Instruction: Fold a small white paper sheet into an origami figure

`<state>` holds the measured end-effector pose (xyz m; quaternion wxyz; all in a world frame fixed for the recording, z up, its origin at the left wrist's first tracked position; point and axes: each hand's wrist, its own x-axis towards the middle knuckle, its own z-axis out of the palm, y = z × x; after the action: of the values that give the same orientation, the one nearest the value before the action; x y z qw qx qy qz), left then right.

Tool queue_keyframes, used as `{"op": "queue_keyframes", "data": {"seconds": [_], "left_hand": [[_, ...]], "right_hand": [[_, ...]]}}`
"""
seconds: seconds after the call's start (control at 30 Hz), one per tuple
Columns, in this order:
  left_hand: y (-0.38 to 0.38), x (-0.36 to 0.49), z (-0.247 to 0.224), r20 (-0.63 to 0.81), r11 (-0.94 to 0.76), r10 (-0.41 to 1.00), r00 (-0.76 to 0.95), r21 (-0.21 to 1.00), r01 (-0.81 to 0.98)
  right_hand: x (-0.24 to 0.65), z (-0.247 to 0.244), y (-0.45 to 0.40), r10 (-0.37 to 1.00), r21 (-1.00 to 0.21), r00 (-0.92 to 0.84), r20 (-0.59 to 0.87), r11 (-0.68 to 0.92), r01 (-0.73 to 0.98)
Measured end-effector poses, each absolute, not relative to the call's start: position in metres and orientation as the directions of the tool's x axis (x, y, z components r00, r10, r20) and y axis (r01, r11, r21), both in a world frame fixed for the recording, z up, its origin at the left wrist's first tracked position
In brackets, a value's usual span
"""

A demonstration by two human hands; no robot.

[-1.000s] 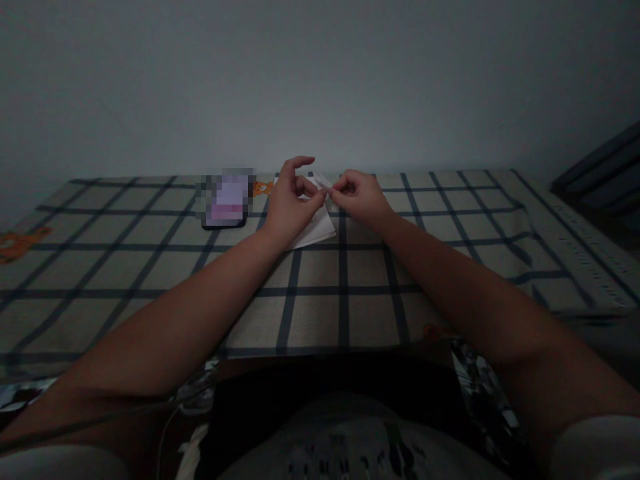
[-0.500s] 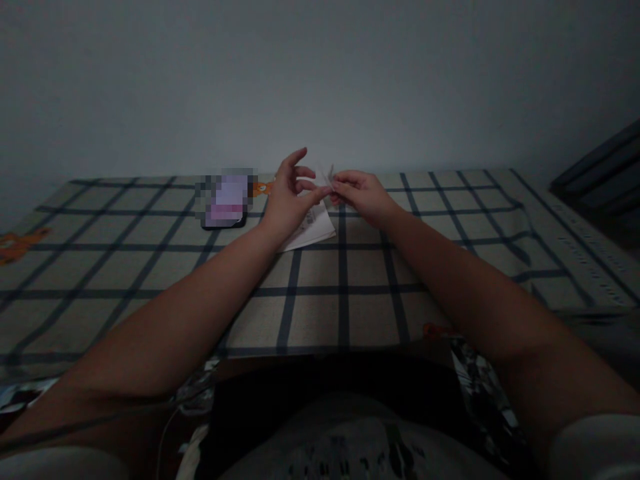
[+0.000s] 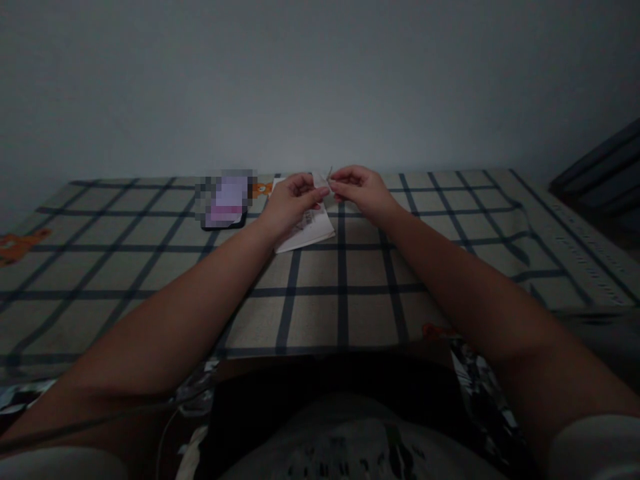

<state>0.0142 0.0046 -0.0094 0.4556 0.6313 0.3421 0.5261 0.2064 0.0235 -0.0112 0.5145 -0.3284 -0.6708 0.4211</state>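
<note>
White folded paper (image 3: 314, 230) with dark print lies under and in front of my left hand (image 3: 294, 201), partly hidden by it. That hand is closed, thumb and bent fingers pressed together at the paper's raised upper part. My right hand (image 3: 361, 189) is closed in a pinch just to the right, its thumb and fingertips on the thin raised edge of the paper. The two hands' fingertips are close to each other. Exactly how the sheet folds between them is too dim and small to make out.
A phone (image 3: 224, 200), partly blurred, lies to the left of the paper. Checked cloth (image 3: 320, 313) covers the table, with an orange bear print (image 3: 23, 247) at the left. A plain wall (image 3: 320, 80) stands behind, and a dark slatted object (image 3: 600, 173) is at the right.
My left hand's raised fingers have come down and curled toward the thumb at the paper. The right hand has barely moved and keeps its pinch.
</note>
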Motion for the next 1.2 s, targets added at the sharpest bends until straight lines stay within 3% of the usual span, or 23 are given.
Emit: {"op": "queue_keyframes", "data": {"seconds": [0.17,0.37,0.73,1.2], "left_hand": [[0.002,0.01,-0.004,0.223,-0.201,0.934,0.278,0.974,-0.105],[-0.004,0.01,-0.001,0.101,-0.009,0.93,0.354,0.968,-0.251],[-0.003,0.007,0.001,0.048,0.064,0.899,0.435,0.969,-0.239],[-0.005,0.014,0.001,0.059,0.037,0.95,0.308,0.954,-0.297]], "right_hand": [[0.209,-0.011,0.028,0.786,-0.819,-0.288,0.547,0.573,0.009],[0.212,-0.004,0.023,0.763,-0.785,-0.309,0.568,0.615,0.077],[0.213,-0.009,0.029,0.698,-0.716,-0.358,0.62,0.69,0.105],[0.22,-0.003,0.024,0.422,-0.3,-0.418,0.805,0.896,0.326]]}}
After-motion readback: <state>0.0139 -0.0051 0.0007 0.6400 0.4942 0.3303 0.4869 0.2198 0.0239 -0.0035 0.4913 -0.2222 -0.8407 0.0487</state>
